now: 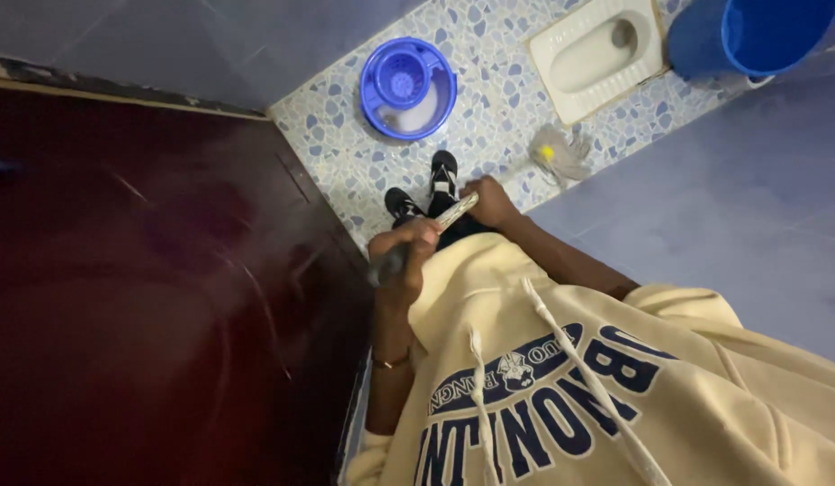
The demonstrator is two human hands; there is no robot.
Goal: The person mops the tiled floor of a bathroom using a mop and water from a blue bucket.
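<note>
Both hands grip 1 long, pale metal mop handle (456, 213), which runs slantwise across the front of the person's cream hooded sweatshirt (615, 387). The left hand (404, 255) is curled tightly around the darker near end of the handle, fingers wrapped over the top, with a thin gold-coloured bracelet (390, 363) on the wrist below it. The right hand (491, 202) is closed around the handle further along, just beyond and to the right of the left hand, its bare forearm coming out of a pushed-up sleeve.

Beyond the right hand and a little to its right, the stringy pale mop head with a yellow centre (556, 153) lies on the blue-and-white pebble-patterned tiled floor (345, 162); the stretch of handle between hand and mop head is hard to make out. Just beneath the hands stand 2 black-and-white shoes (425, 187) on the same tiles.

Farther out past the left hand sits a round blue plastic mop bucket with a wringer basket (408, 87). Past the right hand is a white ceramic squat toilet pan (597, 56) set into the floor, and beside that a large blue plastic barrel (750, 36). To the left of the left hand stands a dark reddish wooden door (148, 288).
</note>
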